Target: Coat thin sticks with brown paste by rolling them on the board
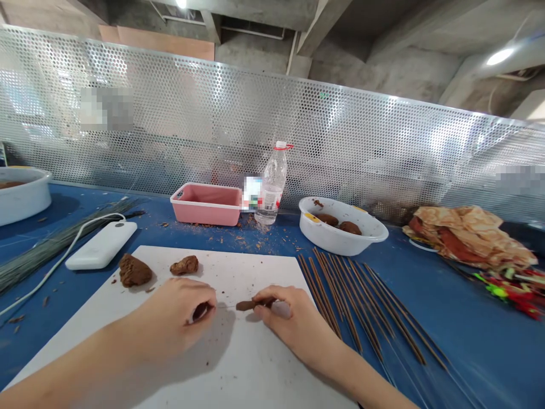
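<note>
Head view: person's left hand & right hand work just above a white rectangular plastic board. Step in hand looks like shaping paste on a thin stick w/ brown clay-like coating, which spans the gap betw. the hands, above the board. Right grip pinched shut on coated part; left grip curled nearly shut round a dark lump, apparently at stick's other end. Two rough brown clay-like lumps lie on board nr left hand. Long thin brown sticks lie side by side on blue tabletop, right of board. Fingers hide stick's ends & most of dark lump; stick's material hard to make out.
</note>
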{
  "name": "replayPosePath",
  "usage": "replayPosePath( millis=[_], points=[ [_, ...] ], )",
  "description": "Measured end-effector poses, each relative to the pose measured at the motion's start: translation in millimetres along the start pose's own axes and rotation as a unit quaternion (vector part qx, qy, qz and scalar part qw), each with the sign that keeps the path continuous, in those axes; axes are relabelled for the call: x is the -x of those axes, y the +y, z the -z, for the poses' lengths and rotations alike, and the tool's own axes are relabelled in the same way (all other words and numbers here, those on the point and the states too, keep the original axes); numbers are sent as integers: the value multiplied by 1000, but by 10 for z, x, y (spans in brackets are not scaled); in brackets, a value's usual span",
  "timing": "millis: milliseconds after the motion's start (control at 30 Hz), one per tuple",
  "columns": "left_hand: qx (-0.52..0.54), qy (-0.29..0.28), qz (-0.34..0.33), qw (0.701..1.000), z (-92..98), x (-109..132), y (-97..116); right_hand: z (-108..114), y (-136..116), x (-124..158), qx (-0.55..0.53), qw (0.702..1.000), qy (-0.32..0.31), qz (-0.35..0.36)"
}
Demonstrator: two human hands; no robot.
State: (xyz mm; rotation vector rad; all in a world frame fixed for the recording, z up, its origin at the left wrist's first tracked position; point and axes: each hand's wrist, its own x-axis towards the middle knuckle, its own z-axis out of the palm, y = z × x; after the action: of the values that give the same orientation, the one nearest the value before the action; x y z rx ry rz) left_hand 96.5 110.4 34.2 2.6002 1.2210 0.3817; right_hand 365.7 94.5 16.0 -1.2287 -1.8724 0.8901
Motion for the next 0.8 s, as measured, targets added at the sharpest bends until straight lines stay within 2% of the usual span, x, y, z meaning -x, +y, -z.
replayPosePath(
  millis=[167, 333, 433, 667, 800],
  points=[
    [-19, -9, -44, 999, -114, 30, -47, -2, 33, 2, 31, 999, -5, 33],
    [-20, -32, -47, 998, -177, 33, -19, -33, 45, 26, 129, 988, -32, 77],
    [-32, -29, -47, 998, -143, 24, -20, -11, 52, 29, 161, 982, -28, 96],
    [-95, -32, -16, 995, 38, 22, -26, 25, 40, 35, 173, 981, -35, 80],
    [-79, -43, -27, 996, 26, 27, -86, 34, 80, 20, 150, 986, 2, 79]
  ],
)
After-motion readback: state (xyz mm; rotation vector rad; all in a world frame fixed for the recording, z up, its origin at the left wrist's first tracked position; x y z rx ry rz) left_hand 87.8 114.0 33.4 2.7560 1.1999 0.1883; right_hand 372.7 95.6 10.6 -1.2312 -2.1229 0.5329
